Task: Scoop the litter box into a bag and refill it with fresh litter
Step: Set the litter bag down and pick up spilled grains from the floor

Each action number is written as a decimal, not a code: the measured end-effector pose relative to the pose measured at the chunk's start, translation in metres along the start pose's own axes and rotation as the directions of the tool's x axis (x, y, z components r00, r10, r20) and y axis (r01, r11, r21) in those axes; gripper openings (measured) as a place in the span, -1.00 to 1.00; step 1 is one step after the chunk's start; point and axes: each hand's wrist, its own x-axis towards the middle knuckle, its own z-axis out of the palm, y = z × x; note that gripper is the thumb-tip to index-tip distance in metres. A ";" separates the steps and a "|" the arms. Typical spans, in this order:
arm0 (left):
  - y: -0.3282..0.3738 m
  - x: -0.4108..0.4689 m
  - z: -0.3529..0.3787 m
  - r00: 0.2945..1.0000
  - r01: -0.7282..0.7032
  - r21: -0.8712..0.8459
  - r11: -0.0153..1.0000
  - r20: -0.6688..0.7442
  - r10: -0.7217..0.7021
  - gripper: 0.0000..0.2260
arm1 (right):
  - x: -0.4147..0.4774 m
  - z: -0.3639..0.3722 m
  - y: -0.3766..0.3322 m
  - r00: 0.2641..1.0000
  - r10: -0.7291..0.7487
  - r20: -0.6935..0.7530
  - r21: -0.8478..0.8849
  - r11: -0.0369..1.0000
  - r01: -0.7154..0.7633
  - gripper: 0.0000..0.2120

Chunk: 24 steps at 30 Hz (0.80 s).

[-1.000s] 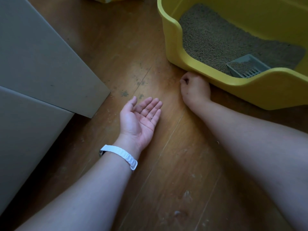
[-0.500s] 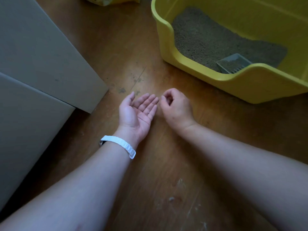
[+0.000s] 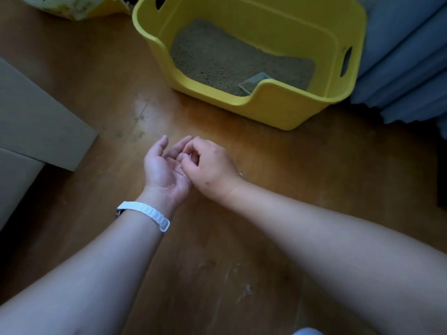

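**Litter box** (image 3: 266,114): yellow, high-walled. Stands on the wooden floor (image 3: 314,177) toward its far right corner, with the low entry lip turned toward the hands. Holds a bed of grey litter (image 3: 217,56) and a pale scoop (image 3: 254,83) just inside the near wall (only partly seen behind the lip).

**Bag** (image 3: 72,6): yellow, crumpled. Lies at the far edge of the floor, left of the box.

**Left hand** (image 3: 162,165): palm up over mid-floor, fingers loose and uncurled, grasping nothing. Wears a white wristband (image 3: 145,213).

**Right hand** (image 3: 212,165): fingers curled, tips drawn together directly above the left palm, touching it or nearly so. Too small to tell whether a grain is pinched there.

**Governing relation:** box and scoop lie ahead and to the right of both hands, well apart from them. The box's long axis runs across the view, slanting away rightward. Right hand is nearer the scoop, left hand nearer the bag.

**Judgement:** looks like stray grains being gathered into the cupped palm. Probably suits a right-hand reach over the lip for the scoop once the palm is emptied.
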 end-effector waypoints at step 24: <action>-0.067 0.008 0.035 0.990 0.142 0.182 0.973 -0.003 -0.143 -0.57 | -0.005 -0.116 0.179 0.863 0.442 -0.243 -0.187 0.852 -0.489 -0.82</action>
